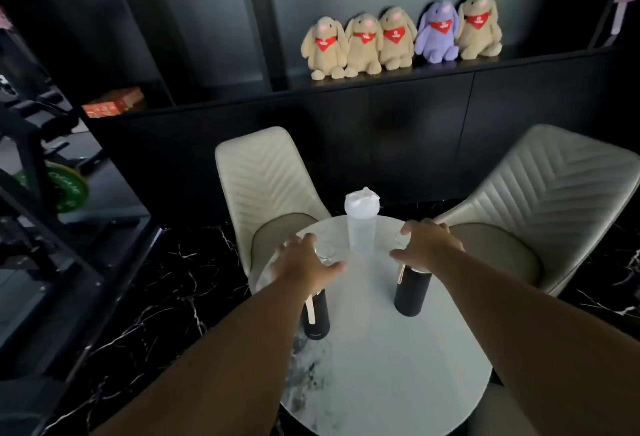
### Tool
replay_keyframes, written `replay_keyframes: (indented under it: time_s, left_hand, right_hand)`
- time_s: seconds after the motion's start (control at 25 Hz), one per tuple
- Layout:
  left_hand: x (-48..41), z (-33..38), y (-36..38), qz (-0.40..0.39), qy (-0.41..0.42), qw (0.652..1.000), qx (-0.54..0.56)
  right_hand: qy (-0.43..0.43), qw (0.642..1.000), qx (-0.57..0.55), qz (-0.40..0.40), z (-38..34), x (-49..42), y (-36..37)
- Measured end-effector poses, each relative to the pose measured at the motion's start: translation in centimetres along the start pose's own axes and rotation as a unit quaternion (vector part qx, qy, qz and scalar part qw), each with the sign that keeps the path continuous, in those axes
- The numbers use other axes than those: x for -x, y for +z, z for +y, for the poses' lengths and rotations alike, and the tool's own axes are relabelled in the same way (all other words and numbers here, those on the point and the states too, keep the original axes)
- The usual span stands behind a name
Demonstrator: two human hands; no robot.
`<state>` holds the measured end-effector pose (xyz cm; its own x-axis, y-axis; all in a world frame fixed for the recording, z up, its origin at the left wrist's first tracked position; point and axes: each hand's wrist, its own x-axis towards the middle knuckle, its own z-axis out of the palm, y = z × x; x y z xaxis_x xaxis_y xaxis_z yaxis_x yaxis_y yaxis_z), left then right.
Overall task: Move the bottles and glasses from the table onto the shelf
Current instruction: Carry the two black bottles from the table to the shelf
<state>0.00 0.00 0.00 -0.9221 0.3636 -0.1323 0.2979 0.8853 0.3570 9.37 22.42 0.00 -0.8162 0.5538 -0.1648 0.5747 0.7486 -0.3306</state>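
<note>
Left hand (304, 259) spread open over a clear glass (326, 254) on the round white table (381, 366), fingers around the rim, grip not closed. Right hand (427, 245) also open, reaching over a second glass (400, 238), mostly hidden; contact unclear. Clear shaker bottle (361, 224) stands upright between the hands at the table's far edge. Two black bottles (412, 291) upright nearer, one under each forearm. Black shelf (450, 70) behind holds plush rabbits (398, 38).
</note>
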Motion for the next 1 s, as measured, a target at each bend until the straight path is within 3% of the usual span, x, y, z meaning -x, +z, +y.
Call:
replay_keyframes:
  time_s: [0.08, 0.24, 0.48, 0.76, 1.0]
  left_hand:
    - [-0.5, -0.5, 1.1, -0.027, -0.012, 0.997, -0.069]
    - [-0.9, -1.8, 3.6, -0.078, -0.024, 0.994, -0.068]
    - [0.0, -2.9, 2.2, -0.052, 0.007, 0.996, -0.072]
    - [4.4, -4.9, -12.7, -0.014, -0.019, 0.999, -0.034]
    - [6.5, -9.8, -28.1, 0.117, -0.002, 0.993, -0.026]
  right_hand:
    - [0.005, 0.999, 0.042, -0.014, 0.0, -0.1, 1.0]
    - [0.01, 0.997, 0.055, -0.053, 1.2, -0.3, 3.1]
    - [-0.045, 0.991, 0.107, -0.07, -0.2, 1.1, 2.6]
    - [-0.18, 0.979, 0.041, -0.08, -11.4, 5.8, -4.1]
    - [-0.286, 0.958, 0.019, 0.025, -25.1, 8.3, -12.7]
